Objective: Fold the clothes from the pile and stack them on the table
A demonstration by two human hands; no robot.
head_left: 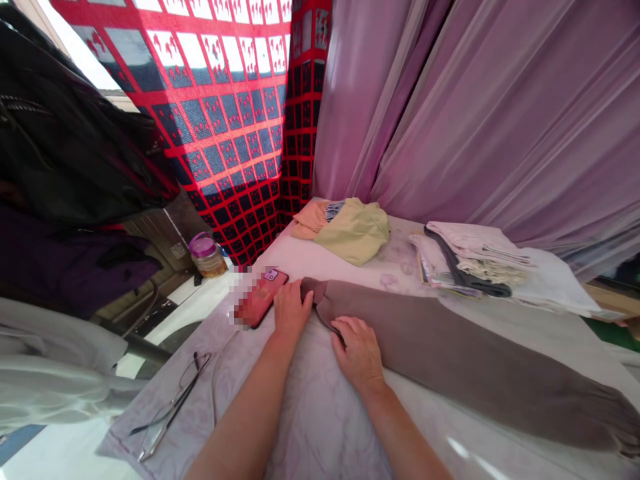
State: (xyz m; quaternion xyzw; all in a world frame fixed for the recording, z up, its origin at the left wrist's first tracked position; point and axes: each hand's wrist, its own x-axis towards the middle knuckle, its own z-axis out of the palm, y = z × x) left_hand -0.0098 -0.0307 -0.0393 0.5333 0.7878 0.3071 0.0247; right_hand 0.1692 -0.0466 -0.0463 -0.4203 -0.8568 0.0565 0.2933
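A pair of grey-brown trousers [430, 333] lies lengthwise across the table, its legs together and its gathered cuffs [620, 427] at the right. At the waist end, my left hand [293, 308] grips the corner of the fabric between thumb and fingers. My right hand [357, 353] is closed on the near edge of the trousers, a little to the right, its fingertips curled over the cloth. Just left of my left hand rests a red phone [265, 299] with its camera side up; part of it is blurred out.
Eyeglasses [185, 387] and a pale cable [214, 380] lie at the table's left. Green and peach clothes [353, 230] are at the back, a folded clothes stack [470, 257] at the back right. A purple-lidded jar [207, 255] stands beyond the left edge. Curtains [450, 120] hang behind.
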